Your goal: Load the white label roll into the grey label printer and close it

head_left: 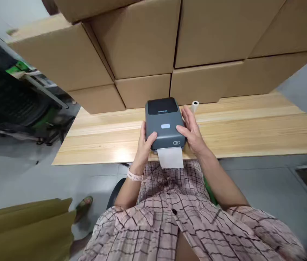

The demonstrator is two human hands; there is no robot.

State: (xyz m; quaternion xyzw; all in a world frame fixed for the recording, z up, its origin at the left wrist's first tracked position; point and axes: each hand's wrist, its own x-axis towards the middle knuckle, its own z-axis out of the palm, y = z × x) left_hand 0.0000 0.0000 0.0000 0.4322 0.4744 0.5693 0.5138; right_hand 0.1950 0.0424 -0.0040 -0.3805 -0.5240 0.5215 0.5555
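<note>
A dark grey label printer [160, 125] with a black window on its lid sits on the wooden table near the front edge. From its front slot a white paper label [170, 158] sticks out over the edge. My left hand [144, 145] grips the printer's left side, thumb on the top near the front corner. On the opposite side my right hand [192, 132] holds it with the thumb on the lid and the fingers along the side. Just behind my right hand stands a small white paper roll [195, 105]. The undersides of both hands are hidden.
Stacked cardboard boxes [139, 43] form a wall along the back of the wooden table [251, 127]. A black office chair [9, 98] stands at the left. Lower left, another person's foot in a sandal [84, 204] shows beside olive cloth [28, 232].
</note>
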